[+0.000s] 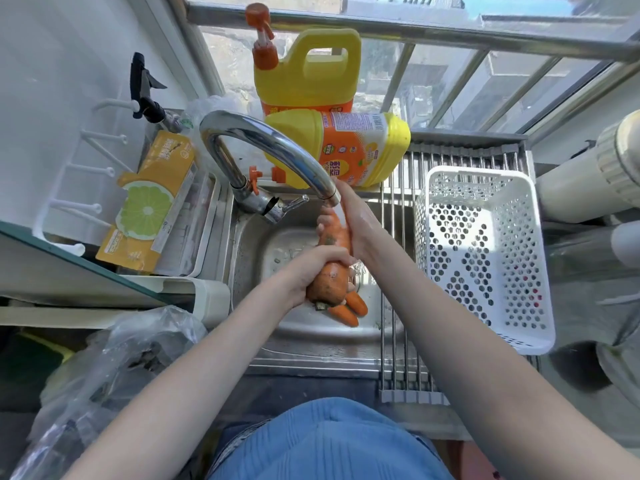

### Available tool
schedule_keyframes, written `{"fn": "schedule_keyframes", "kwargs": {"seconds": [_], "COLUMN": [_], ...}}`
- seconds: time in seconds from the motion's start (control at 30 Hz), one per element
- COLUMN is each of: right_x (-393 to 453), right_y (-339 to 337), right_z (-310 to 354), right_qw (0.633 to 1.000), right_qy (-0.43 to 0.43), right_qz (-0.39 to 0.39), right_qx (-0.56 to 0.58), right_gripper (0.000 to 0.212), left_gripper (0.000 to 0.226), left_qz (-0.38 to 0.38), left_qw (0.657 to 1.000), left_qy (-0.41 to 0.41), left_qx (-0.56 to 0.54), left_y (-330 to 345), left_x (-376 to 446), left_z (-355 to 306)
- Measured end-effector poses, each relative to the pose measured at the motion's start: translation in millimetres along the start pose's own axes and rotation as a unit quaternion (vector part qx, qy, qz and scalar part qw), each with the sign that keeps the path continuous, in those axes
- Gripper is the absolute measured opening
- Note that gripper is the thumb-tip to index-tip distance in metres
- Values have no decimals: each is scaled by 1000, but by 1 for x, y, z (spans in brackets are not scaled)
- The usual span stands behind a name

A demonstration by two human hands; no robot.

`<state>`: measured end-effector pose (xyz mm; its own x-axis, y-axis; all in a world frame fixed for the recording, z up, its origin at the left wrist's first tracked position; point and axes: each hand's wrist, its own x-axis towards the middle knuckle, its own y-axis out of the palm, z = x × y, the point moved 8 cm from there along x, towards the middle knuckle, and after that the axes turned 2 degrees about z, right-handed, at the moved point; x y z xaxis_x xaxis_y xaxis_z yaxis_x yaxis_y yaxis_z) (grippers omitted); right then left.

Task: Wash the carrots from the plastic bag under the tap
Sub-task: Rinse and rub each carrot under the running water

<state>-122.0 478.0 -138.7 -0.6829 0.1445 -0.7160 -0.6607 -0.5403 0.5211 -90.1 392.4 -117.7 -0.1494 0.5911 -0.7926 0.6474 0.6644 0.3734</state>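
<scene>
One fat, knobbly carrot (330, 268) with dirt specks is held over the steel sink (249, 258), its thin end under the curved chrome tap (263, 147). Left hand (313, 271) has fingers curled round the thick end; right hand (356, 223) wraps the narrow end, fingertips showing past it. Two smaller smooth carrots (349, 308) lie in the basin below. Crinkled clear plastic bag (114, 368) sits left on the counter; perforated white basket (485, 254) rests on the rod rack, right.
</scene>
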Motion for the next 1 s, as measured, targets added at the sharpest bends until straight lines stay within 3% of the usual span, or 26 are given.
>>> {"fn": "schedule_keyframes", "kwargs": {"seconds": [0.1, 0.23, 0.33, 0.4, 0.43, 0.5, 0.53, 0.57, 0.63, 0.7, 0.83, 1.0], "right_x": [2, -3, -22, -31, -34, -29, -25, -21, -17, -19, -28, -31], "right_y": [-5, -12, -17, -15, -14, -18, -20, -22, -15, -2, 20, 22], "right_z": [11, 11, 10, 13, 16, 21, 21, 17, 3, -6, -17, -17], "right_qw": [994, 961, 894, 833, 806, 786, 800, 842, 947, 988, 995, 998], "right_qy": [-46, -133, -211, -259, -279, -292, -280, -258, -198, -121, -5, -14], "right_qz": [-86, -216, -296, -301, -291, -266, -248, -222, -136, -65, 81, 67], "right_qx": [-53, -114, -261, -386, -433, -476, -468, -418, -215, -72, 65, 7], "right_gripper": [33, 22, 20, 26, 35, 45, 41, 33, 18, 32, 78, 80], "left_gripper": [17, 18, 19, 27, 30, 32, 33, 34, 37, 36, 30, 28], "left_qz": [-127, -220, -291, -340, -345, -317, -293, -267, -207, -137, -18, 10], "left_qw": [984, 916, 846, 798, 792, 822, 850, 882, 936, 968, 994, 998], "left_qy": [71, 125, 120, 108, 102, 82, 78, 85, 111, 116, 83, 57], "left_qx": [100, 310, 431, 487, 494, 466, 432, 379, 263, 173, 76, 18], "left_y": [-23, -37, -42, -49, -53, -59, -60, -58, -50, -38, -20, -12], "left_x": [12, 11, 1, -9, -11, -11, -10, -8, -6, -6, -16, -18], "left_z": [-10, -16, -11, -9, -8, 1, 7, 11, 14, 17, 17, 19]}}
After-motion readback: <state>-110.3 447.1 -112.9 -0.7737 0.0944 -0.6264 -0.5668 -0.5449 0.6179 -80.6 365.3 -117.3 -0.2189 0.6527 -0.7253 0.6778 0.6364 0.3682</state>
